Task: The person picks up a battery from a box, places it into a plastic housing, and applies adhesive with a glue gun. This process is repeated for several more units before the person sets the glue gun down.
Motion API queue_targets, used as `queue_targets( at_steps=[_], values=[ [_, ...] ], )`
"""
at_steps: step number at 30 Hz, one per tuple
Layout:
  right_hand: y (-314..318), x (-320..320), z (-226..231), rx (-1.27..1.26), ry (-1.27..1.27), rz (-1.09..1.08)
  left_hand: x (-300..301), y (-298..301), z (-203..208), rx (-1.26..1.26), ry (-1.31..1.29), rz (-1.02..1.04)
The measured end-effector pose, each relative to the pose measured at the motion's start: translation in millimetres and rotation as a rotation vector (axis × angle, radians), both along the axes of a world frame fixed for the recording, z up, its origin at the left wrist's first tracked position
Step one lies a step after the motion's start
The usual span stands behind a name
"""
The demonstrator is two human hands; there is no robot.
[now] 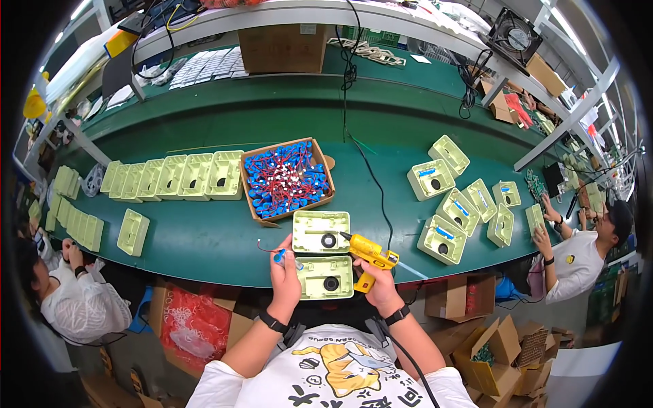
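My right hand (382, 291) is wrapped round the handle of a yellow glue gun (371, 252), a pale glue stick poking out of its back. Its dark nozzle is at the right side of a pale green plastic housing (306, 239), close to a round black part inside. Just below, nearer to me, a second pale green housing (313, 289) lies open side up, also with a round black part. Between my left hand's (286, 277) fingers is a blue cylindrical battery (279, 256), its thin red lead and white plug sticking out leftward. That hand is beside both housings.
A cardboard box (271, 222) of blue batteries with red wires stands behind the housings. Left of it runs a row of green housings (196, 175); at right, several housings (445, 231) hold blue batteries. A black cable (373, 178) crosses the green table. Co-workers sit at both sides.
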State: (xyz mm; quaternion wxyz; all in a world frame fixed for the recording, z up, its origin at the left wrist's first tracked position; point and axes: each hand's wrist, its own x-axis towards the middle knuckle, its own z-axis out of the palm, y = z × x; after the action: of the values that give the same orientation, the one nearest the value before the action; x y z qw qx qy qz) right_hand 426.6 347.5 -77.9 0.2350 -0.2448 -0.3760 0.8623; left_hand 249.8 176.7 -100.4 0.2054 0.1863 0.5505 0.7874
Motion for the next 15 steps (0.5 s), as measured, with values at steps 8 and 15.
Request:
queue_targets(
  at_steps=[8,15],
  values=[
    [34.7,-5.0,-4.8,0.001,-0.064,0.089,15.3,17.5,5.3,0.058,-0.051,0.121],
    [32.0,13.3,4.7,0.067,0.044,0.01,-18.3,-23.9,16.1,-0.225,0.169,0.262]
  ],
)
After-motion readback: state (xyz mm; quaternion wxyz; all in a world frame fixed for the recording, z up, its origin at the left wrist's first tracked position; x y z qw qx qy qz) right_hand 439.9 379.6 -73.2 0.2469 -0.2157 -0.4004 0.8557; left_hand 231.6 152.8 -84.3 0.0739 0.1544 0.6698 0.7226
